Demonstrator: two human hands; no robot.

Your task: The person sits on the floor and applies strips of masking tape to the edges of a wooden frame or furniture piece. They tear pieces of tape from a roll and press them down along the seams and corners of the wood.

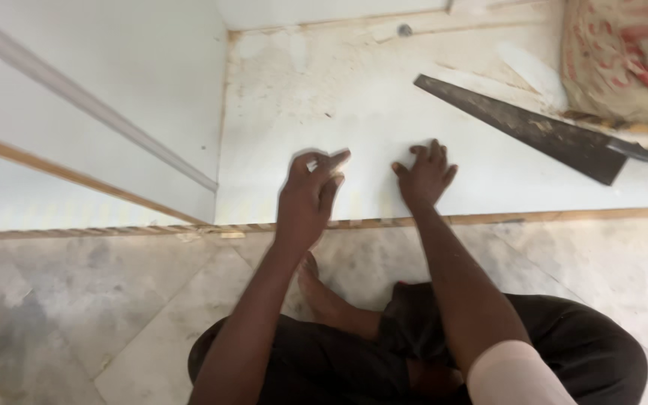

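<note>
- My left hand (307,191) rests on the white board (384,112), fingers curled loosely inward, index finger stretched forward. A small pale object (313,164) sits pinched at my fingers; too blurred to identify.
- My right hand (424,176) lies flat on the same board, palm down, fingers spread and slightly bent, holding nothing.
- The two hands are apart, side by side, both just behind the board's near edge.
- The board is white, scuffed and stained brownish toward the far side. A thin wood-coloured edge strip (489,220) runs along its near side.
- A saw (523,127) lies on the board to the right of my right hand, well apart from it, dark blade pointing up-left, handle at the far right.
- A patterned cloth (624,56), beige with red, lies at the upper right corner, just beyond the saw handle.
- A second white panel (99,97) with a raised moulding stands at the left, meeting the board at its left edge.
- The floor (76,315) is grey marbled tile. I sit on it with legs folded, a bare foot (324,296) visible between my forearms.
</note>
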